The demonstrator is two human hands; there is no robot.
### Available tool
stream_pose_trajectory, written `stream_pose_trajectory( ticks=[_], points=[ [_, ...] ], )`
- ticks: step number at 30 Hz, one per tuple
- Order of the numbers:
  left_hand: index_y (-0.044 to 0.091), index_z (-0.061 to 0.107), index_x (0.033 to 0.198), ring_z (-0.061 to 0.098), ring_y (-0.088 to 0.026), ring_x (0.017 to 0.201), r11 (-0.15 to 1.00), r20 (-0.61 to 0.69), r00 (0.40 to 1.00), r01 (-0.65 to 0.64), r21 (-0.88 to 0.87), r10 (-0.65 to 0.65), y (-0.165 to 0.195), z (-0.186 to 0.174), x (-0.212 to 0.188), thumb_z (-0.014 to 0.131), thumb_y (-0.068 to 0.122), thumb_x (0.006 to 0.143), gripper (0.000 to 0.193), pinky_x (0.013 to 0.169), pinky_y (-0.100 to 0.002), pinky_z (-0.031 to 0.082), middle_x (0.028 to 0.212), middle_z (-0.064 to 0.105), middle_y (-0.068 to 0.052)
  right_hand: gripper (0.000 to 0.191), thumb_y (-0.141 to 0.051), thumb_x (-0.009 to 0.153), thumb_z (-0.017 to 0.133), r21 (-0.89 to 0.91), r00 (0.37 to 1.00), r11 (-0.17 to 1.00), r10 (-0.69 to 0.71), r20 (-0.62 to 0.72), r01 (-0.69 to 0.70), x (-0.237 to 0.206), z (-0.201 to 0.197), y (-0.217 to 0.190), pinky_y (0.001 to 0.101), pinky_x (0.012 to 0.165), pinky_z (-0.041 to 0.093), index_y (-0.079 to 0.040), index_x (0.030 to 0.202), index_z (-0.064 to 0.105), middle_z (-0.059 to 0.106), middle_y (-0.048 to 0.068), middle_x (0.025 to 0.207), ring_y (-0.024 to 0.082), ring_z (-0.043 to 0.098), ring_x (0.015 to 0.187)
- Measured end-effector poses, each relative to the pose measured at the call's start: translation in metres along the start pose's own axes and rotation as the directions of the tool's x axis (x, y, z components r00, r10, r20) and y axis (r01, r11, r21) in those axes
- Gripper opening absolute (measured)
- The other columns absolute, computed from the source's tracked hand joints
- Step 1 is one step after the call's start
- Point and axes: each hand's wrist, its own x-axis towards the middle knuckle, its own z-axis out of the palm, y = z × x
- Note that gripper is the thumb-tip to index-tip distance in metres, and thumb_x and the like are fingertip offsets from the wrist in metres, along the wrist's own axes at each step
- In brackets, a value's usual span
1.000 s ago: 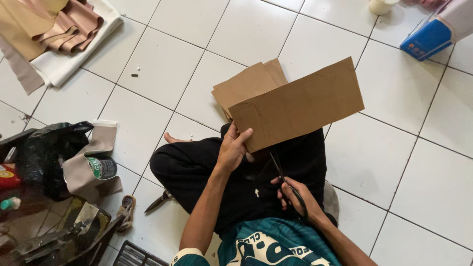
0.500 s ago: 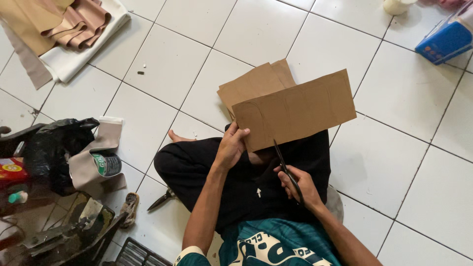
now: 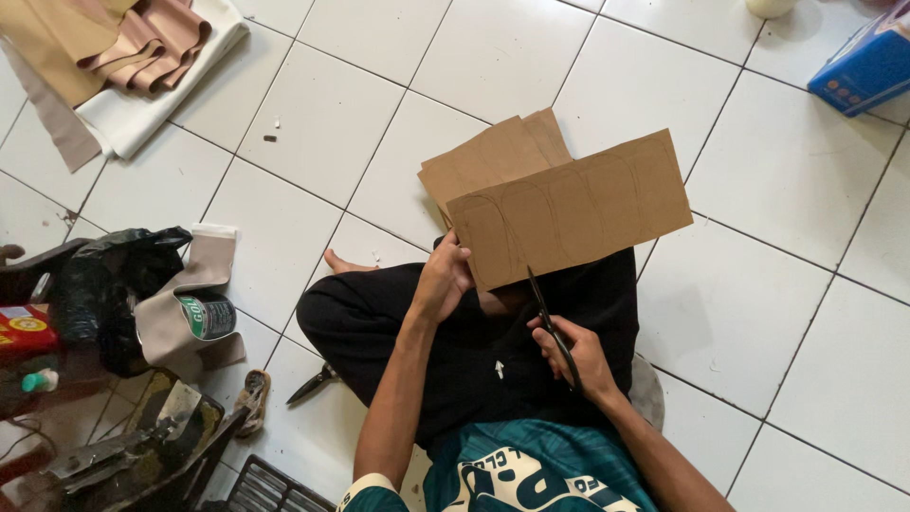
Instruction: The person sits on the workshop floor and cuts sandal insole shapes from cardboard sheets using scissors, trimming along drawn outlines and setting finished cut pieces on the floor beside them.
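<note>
In the head view, the person sat cross-legged on the white tiled floor (image 3: 313,123). The left hand (image 3: 444,280) pinched the near left corner of a brown cardboard sheet (image 3: 578,209), its grip pressed together on the edge, holding the sheet up over the lap. A second brown sheet (image 3: 493,156) lay behind it, partly covered. The right hand (image 3: 580,356) was wrapped through the handles of black scissors (image 3: 548,318), whose blades met the sheet's near edge.

Faint curved outlines were pencilled on the sheet. Held only at one corner, the sheet could sag or twist, and the cut would likely wander off a curve. The blade tips sat close to the left fingers, so a slip toward the left could nick them. With cloth trousers right under the blades, a low stroke might catch the fabric.

Another pair of shears (image 3: 313,384) lay on the floor by the left knee, near enough to be knelt on.
</note>
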Motion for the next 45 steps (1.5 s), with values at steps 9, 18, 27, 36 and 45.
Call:
stream_pose_trajectory(
  ticks=[9, 18, 27, 36, 45],
  points=[
    [-0.001, 0.038, 0.152, 0.058, -0.029, 0.119, 0.991, -0.053, 0.999, -0.003, 0.136, 0.010, 0.001, 0.003, 0.000, 0.048, 0.019, 0.100, 0.057, 0.095, -0.048, 0.056, 0.131, 0.057, -0.018, 0.039, -0.036, 0.094, 0.067, -0.036, 1.000, 0.999, -0.007, -0.009, 0.007, -0.003, 0.000, -0.002, 0.0226, 0.040, 0.043, -0.004, 0.114, 0.072, 0.056, -0.003, 0.062, 0.005, 0.051, 0.045],
    [-0.004, 0.046, 0.140, 0.068, -0.029, 0.109, 0.942, -0.147, 0.988, 0.009, 0.337, 0.043, -0.009, 0.011, 0.001, 0.068, 0.013, 0.094, 0.054, 0.079, -0.044, 0.063, 0.123, 0.063, -0.023, 0.043, -0.040, 0.100, 0.057, -0.006, 0.995, 0.999, -0.049, 0.082, 0.050, -0.004, -0.004, 0.007, 0.0232, 0.051, 0.048, -0.003, 0.120, 0.066, 0.057, -0.002, 0.069, 0.007, 0.056, 0.056],
    [-0.003, 0.040, 0.143, 0.065, -0.027, 0.116, 0.978, -0.149, 0.986, -0.045, 0.203, 0.076, -0.020, 0.015, -0.003, 0.066, 0.012, 0.097, 0.055, 0.088, -0.045, 0.064, 0.126, 0.061, -0.020, 0.044, -0.040, 0.101, 0.055, -0.087, 0.988, 0.987, -0.131, 0.084, 0.138, -0.007, 0.002, 0.009, 0.0241, 0.059, 0.050, -0.004, 0.124, 0.066, 0.061, -0.001, 0.074, 0.007, 0.059, 0.063],
    [-0.002, 0.042, 0.144, 0.064, -0.025, 0.117, 0.983, -0.100, 0.991, -0.076, 0.166, 0.094, -0.021, 0.023, -0.010, 0.066, 0.012, 0.098, 0.054, 0.088, -0.043, 0.063, 0.129, 0.060, -0.017, 0.044, -0.040, 0.100, 0.059, -0.071, 0.985, 0.983, -0.164, 0.053, 0.167, -0.005, 0.006, 0.009, 0.0237, 0.058, 0.050, -0.004, 0.123, 0.066, 0.059, -0.002, 0.073, 0.007, 0.058, 0.062],
    [-0.003, 0.043, 0.143, 0.063, -0.022, 0.119, 0.985, -0.118, 0.988, -0.084, 0.148, 0.102, -0.016, 0.035, -0.014, 0.066, 0.011, 0.099, 0.051, 0.095, -0.040, 0.061, 0.130, 0.060, -0.015, 0.049, -0.046, 0.093, 0.067, -0.157, 0.981, 0.970, -0.192, -0.015, 0.188, -0.006, 0.003, -0.003, 0.0237, 0.051, 0.045, -0.005, 0.119, 0.071, 0.059, -0.003, 0.064, 0.006, 0.055, 0.055]
  ],
)
